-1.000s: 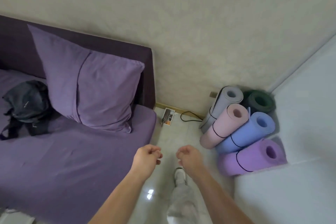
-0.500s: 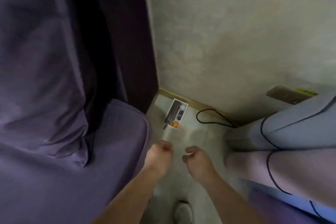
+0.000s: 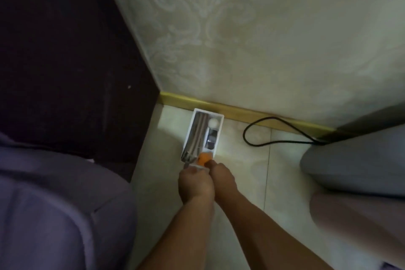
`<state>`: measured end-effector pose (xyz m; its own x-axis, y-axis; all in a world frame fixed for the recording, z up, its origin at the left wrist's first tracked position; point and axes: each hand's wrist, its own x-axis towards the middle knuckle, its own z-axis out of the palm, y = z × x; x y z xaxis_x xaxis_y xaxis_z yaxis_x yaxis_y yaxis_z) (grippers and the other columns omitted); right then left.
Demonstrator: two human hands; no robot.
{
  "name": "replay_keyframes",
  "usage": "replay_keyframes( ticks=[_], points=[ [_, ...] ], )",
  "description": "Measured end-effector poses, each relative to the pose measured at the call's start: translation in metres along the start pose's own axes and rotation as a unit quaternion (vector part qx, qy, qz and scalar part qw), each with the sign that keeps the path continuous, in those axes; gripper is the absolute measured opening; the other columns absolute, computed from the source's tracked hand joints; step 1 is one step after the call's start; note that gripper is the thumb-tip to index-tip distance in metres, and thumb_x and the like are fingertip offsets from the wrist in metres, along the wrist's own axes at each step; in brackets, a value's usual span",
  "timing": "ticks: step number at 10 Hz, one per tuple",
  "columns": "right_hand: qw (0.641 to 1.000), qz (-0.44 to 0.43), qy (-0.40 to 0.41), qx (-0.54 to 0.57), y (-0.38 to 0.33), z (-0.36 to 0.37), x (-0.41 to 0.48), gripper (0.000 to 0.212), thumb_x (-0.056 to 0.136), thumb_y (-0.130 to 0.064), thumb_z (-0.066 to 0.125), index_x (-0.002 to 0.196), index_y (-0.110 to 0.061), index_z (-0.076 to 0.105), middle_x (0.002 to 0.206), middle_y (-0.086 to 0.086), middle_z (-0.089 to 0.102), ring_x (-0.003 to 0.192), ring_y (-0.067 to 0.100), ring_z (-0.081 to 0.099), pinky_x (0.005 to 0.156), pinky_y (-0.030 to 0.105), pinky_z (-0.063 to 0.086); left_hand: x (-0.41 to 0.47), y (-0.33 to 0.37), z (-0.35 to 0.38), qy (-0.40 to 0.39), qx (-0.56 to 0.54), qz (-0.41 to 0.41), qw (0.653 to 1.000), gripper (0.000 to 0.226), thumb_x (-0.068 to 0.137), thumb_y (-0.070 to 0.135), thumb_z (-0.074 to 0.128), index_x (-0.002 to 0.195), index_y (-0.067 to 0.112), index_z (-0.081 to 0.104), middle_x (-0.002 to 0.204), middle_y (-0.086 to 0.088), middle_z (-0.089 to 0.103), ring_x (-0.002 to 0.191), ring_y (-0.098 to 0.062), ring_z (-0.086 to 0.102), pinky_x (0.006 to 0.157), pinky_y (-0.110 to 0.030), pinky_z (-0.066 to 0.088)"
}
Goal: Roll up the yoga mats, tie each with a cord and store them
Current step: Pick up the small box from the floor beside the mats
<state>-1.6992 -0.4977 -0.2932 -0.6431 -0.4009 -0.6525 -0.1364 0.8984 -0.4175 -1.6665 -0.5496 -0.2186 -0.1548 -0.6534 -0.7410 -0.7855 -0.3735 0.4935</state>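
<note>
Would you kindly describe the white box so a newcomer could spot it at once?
Follow the gold skirting board under the patterned wall toward the dark bed end. The white box lies there on the pale floor, left of a looped black cord. It alone is an open rectangle, something orange at its near end.

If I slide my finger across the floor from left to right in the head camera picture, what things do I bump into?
bed → box → cord → grey mat
</note>
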Motion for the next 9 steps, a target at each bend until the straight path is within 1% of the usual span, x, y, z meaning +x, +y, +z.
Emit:
replay_keyframes(
  ticks=[1,2,3,4,5,6,7,8,9],
  points=[
    [0.998,-0.024,0.051,-0.030,0.005,-0.005,-0.013,0.023,0.097,-0.027,0.053,0.111,-0.012,0.062,0.104,0.012,0.060,0.096,0.032,0.062,0.081,0.034,0.049,-0.011,-0.002,-0.005,0.007,-0.001,-0.011,1.000,0.027,0.094,0.027,0.064,0.098,0.001,0.070,0.096,-0.016,0.071,0.083,-0.031,0.062,0.062,-0.028,0.044],
    [0.995,-0.044,0.067,-0.064,0.012,-0.025,-0.056,0.026,0.100,-0.029,0.051,0.112,-0.011,0.065,0.104,0.011,0.060,0.096,0.029,0.061,0.078,0.030,0.044,-0.043,-0.006,-0.024,-0.019,0.020,-0.013,1.000,0.021,0.091,0.008,0.058,0.107,0.000,0.069,0.104,-0.020,0.069,0.098,-0.038,0.065,0.076,-0.034,0.050],
    [0.989,-0.073,0.095,-0.086,0.016,-0.059,-0.125,0.016,0.094,-0.022,0.062,0.098,-0.008,0.070,0.091,0.014,0.061,0.083,0.033,0.063,0.065,0.028,0.038,-0.092,-0.006,-0.051,-0.061,0.027,-0.006,0.998,0.026,0.087,0.003,0.057,0.110,0.006,0.069,0.101,-0.013,0.068,0.098,-0.034,0.065,0.083,-0.035,0.052],
    [0.980,-0.102,0.141,-0.099,0.013,-0.099,-0.204,0.014,0.070,-0.019,0.078,0.065,-0.012,0.067,0.059,0.006,0.054,0.047,0.026,0.057,0.042,0.022,0.036,-0.152,0.003,-0.090,-0.095,0.041,-0.005,0.995,0.014,0.093,0.009,0.060,0.106,0.007,0.066,0.090,-0.005,0.060,0.086,-0.025,0.057,0.079,-0.032,0.047],
    [0.969,-0.127,0.186,-0.100,0.000,-0.142,-0.280,0.028,0.081,-0.032,0.053,0.067,-0.015,0.072,0.062,0.002,0.057,0.049,0.022,0.059,0.040,0.019,0.039,-0.215,0.025,-0.135,-0.132,-0.010,-0.033,0.991,0.015,0.092,0.013,0.063,0.106,0.016,0.057,0.092,-0.004,0.057,0.089,-0.024,0.054,0.088,-0.039,0.051],
    [0.965,-0.162,0.191,-0.075,-0.025,-0.192,-0.353,0.033,0.082,-0.035,0.048,0.076,-0.017,0.075,0.069,0.001,0.062,0.056,0.021,0.063,0.043,0.021,0.042,-0.281,0.055,-0.184,-0.145,-0.092,-0.060,0.983,0.009,0.084,0.005,0.062,0.082,0.013,0.058,0.076,-0.006,0.053,0.073,-0.023,0.049,0.071,-0.033,0.042],
    [0.946,-0.194,0.251,-0.060,-0.060,-0.241,-0.433,0.025,0.081,-0.037,0.051,0.079,-0.025,0.073,0.075,-0.008,0.063,0.062,0.010,0.062,0.053,0.023,0.044,-0.346,0.097,-0.241,-0.164,-0.079,-0.022,0.983,0.023,0.098,0.003,0.048,0.088,0.016,0.063,0.086,-0.009,0.064,0.077,-0.027,0.059,0.071,-0.035,0.049],
    [0.979,-0.135,0.147,0.050,-0.114,-0.291,-0.525,0.045,0.068,-0.075,0.053,0.083,-0.035,0.067,0.080,-0.023,0.064,0.075,-0.007,0.058,0.069,0.013,0.046,-0.407,0.140,-0.306,-0.196,-0.107,0.027,0.974,0.014,0.100,0.021,0.055,0.102,0.014,0.068,0.095,-0.008,0.071,0.084,-0.027,0.067,0.067,-0.030,0.058],
    [0.951,-0.208,0.227,-0.035,-0.157,-0.312,-0.595,0.058,0.062,-0.078,0.047,0.086,-0.030,0.070,0.081,-0.017,0.068,0.078,0.002,0.065,0.074,0.022,0.053,-0.462,0.156,-0.377,-0.247,-0.130,0.070,0.958,0.027,0.094,0.023,0.065,0.118,0.010,0.067,0.101,-0.014,0.074,0.092,-0.033,0.071,0.086,-0.053,0.058]
  ],
)
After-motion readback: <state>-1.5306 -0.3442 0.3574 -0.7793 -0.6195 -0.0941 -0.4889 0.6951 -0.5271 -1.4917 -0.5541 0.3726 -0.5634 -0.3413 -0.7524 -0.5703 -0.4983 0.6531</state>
